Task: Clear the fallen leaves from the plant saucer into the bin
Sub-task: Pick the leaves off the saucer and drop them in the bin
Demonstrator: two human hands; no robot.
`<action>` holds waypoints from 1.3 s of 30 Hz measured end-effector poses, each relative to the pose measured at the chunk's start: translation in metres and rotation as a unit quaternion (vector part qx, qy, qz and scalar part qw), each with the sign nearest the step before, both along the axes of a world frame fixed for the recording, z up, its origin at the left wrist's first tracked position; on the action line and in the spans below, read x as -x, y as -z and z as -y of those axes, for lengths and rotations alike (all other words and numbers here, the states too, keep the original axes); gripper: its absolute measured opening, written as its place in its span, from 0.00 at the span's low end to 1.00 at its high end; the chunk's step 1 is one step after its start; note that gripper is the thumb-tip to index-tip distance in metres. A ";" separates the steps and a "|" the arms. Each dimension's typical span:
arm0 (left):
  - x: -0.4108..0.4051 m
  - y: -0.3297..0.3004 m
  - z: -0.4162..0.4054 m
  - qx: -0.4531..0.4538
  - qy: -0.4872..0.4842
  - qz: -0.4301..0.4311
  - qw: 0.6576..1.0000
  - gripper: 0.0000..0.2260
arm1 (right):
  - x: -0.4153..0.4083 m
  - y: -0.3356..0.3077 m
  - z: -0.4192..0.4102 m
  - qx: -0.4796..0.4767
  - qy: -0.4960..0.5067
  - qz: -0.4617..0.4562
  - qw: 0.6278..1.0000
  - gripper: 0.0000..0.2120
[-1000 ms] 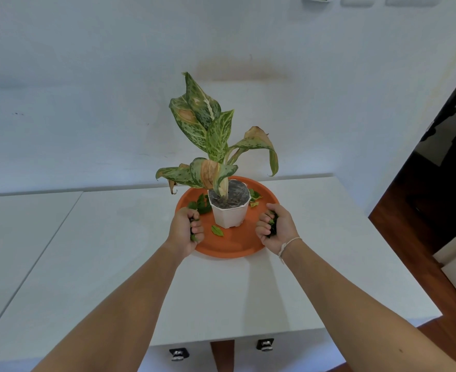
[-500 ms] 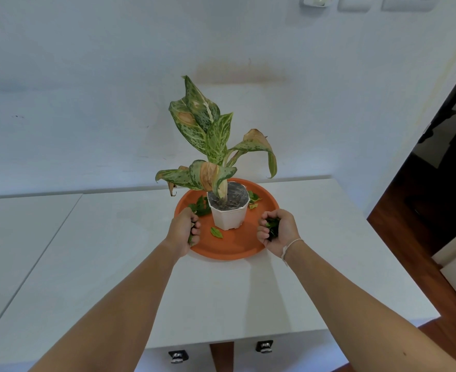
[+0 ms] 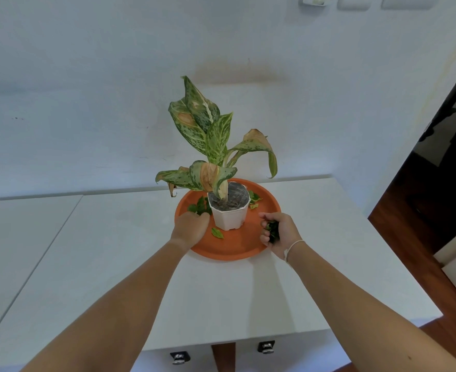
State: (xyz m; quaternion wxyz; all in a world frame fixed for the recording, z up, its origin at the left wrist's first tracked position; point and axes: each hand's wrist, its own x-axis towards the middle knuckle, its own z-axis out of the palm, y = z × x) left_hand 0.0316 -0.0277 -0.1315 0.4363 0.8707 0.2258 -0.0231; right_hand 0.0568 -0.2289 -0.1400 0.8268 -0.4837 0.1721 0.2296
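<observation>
An orange plant saucer [image 3: 237,249] sits on the white table [image 3: 221,296] with a white pot [image 3: 230,217] and its speckled plant [image 3: 210,146] in the middle. My left hand [image 3: 191,228] lies palm down on the saucer's left side. Its fingers curl onto a small pile of green leaves [image 3: 198,206], and the palm is hidden. My right hand [image 3: 281,234] hovers at the saucer's right rim, shut on a bunch of dark leaves [image 3: 273,232]. One loose leaf [image 3: 217,233] lies in front of the pot. A few more leaves [image 3: 254,198] lie behind it on the right. No bin is in view.
The white wall stands right behind the saucer. The table's right edge drops to a wooden floor [image 3: 414,237] beside a dark doorway. A second white tabletop [image 3: 20,237] joins on the left. Two metal brackets [image 3: 266,347] sit under the front edge.
My left hand has turned palm down and slid forward to the leaf pile left of the pot. My right hand has loosened slightly around its bunch of leaves.
</observation>
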 end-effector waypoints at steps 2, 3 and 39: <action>0.001 0.005 -0.001 -0.127 0.068 -0.015 0.989 0.16 | 0.000 -0.001 -0.001 0.003 -0.002 0.000 1.000 0.07; 0.002 0.008 -0.002 -0.178 0.094 -0.026 0.979 0.15 | 0.000 0.000 -0.001 0.004 -0.003 0.001 1.000 0.07; 0.029 -0.006 0.053 0.117 0.127 0.072 0.982 0.15 | 0.021 -0.002 0.025 -0.058 0.089 -0.014 0.994 0.19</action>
